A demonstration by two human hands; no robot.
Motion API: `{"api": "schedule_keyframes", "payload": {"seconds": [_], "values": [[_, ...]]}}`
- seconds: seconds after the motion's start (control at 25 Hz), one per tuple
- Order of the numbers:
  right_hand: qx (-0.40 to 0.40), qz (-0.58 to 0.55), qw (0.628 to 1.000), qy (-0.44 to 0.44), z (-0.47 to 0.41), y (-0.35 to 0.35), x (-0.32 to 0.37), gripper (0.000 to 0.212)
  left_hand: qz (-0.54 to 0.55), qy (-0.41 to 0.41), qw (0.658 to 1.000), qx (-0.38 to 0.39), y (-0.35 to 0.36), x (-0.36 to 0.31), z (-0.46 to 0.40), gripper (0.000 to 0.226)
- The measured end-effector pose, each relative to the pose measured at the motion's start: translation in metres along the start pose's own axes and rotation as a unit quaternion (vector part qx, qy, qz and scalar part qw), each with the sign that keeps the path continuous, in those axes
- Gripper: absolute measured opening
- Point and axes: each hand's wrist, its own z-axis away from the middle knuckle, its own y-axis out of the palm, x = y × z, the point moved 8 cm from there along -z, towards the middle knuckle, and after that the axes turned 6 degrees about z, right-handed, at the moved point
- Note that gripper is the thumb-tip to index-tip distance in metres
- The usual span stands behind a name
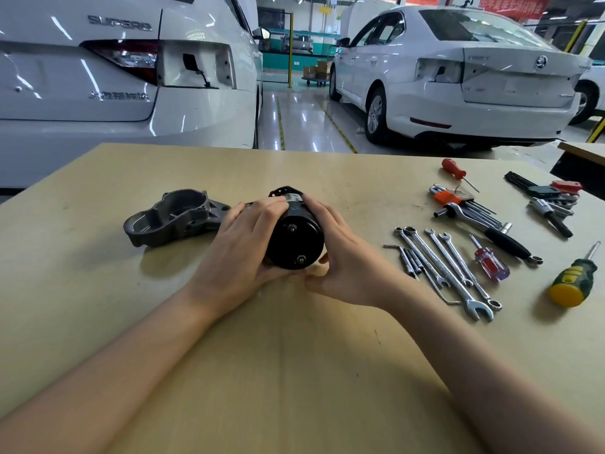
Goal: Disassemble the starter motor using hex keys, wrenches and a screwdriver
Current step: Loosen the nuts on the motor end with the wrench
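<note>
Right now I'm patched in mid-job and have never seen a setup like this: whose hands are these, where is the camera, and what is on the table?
There is no machine here: a person works bare-handed, and the single picture comes from a camera worn on their head, looking forward and down. The left hand and right hand both curl round the black cylindrical motor body, its bolted end facing the camera. The grey cast metal housing lies apart on the tan wooden table, to the left. On the right lie the silver combination wrenches, a yellow and green handled screwdriver, a small red clear-handled screwdriver and an orange-holdered hex key set. White cars are parked behind.
</note>
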Motion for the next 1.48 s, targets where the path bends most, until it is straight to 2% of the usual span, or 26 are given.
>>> {"api": "schedule_keyframes", "payload": {"seconds": [0.08, 0.12, 0.24, 0.36, 0.44, 0.56, 0.76, 0.96, 1.28, 1.48], "values": [[-0.01, 0.032, 0.999, 0.028, -0.001, -0.009, -0.01, 0.104, -0.009, -0.009, 1.0, -0.012, -0.002, 0.001, 0.0, 0.079], [-0.043, 0.059, 0.996, 0.059, -0.001, -0.019, -0.021, 0.099, -0.01, -0.012, 1.0, -0.015, -0.002, 0.001, 0.0, 0.08], [-0.146, 0.156, 0.953, 0.216, 0.009, -0.063, -0.073, 0.059, -0.014, -0.012, 1.0, -0.016, -0.003, 0.001, 0.001, 0.083], [-0.114, 0.227, 0.901, 0.351, 0.031, -0.093, -0.122, 0.024, -0.026, -0.004, 0.999, -0.024, -0.003, 0.0, 0.002, 0.085], [-0.087, 0.227, 0.887, 0.393, 0.043, -0.101, -0.14, 0.017, -0.033, 0.001, 0.999, -0.024, -0.003, -0.001, 0.002, 0.085], [-0.1, 0.202, 0.882, 0.414, 0.05, -0.107, -0.149, 0.013, -0.049, 0.015, 0.998, -0.021, -0.002, -0.003, 0.002, 0.084], [-0.084, 0.144, 0.885, 0.435, 0.057, -0.111, -0.159, 0.017, -0.051, 0.009, 0.998, -0.025, -0.002, -0.002, 0.002, 0.085], [-0.134, 0.174, 0.849, 0.48, 0.082, -0.142, -0.166, 0.017, -0.055, 0.013, 0.998, -0.025, -0.001, -0.002, 0.002, 0.085], [-0.085, 0.18, 0.843, 0.5, 0.079, -0.132, -0.166, 0.01, -0.063, 0.014, 0.998, -0.024, 0.0, -0.001, 0.002, 0.085], [-0.039, 0.206, 0.846, 0.491, 0.075, -0.12, -0.167, 0.025, -0.053, 0.006, 0.998, -0.036, -0.001, 0.0, 0.001, 0.085]]}}
